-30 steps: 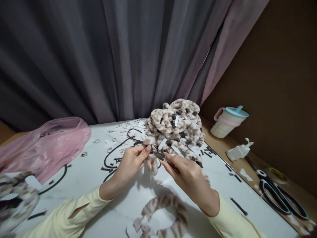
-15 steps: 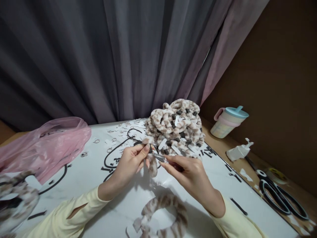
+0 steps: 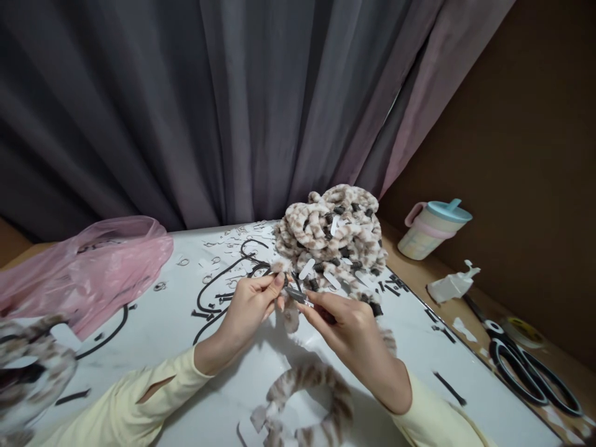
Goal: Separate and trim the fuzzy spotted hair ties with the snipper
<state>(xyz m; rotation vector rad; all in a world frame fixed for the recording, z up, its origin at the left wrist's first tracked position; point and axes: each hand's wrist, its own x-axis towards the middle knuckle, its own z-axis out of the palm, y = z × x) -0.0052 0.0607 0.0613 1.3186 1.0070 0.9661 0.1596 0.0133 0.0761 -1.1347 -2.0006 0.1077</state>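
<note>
My left hand (image 3: 249, 310) is closed, thumb against fingers, on a spotted fluffy band (image 3: 291, 318) with some dark elastic at the pinch. Part of the band hangs below the fingertips. Small grey-bladed thread snips (image 3: 298, 296) are gripped in my right hand (image 3: 354, 326), their tip pointing left and reaching the dark spot at my left fingertips. The palm and fingers hide the snips' handle. Below both hands, a striped fluffy ring (image 3: 342, 403) with a white tag lies on the table. Just beyond them rises a heap of similar fluffy rings (image 3: 316, 226) with dark ties and white tags.
On the white table (image 3: 223, 397) lie black cords (image 3: 205, 292), short black offcuts and several small metal rings (image 3: 183, 262). A pink plastic bag (image 3: 125, 261) and more fluffy pieces (image 3: 51, 366) are at left. At right are a lidded cup (image 3: 426, 236), crumpled tissue (image 3: 451, 285) and large scissors (image 3: 516, 363).
The snips were drawn back a little to the right, then came in again toward my left fingertips. My left hand keeps its pinch on the fluffy band. The view shifted slightly.
</note>
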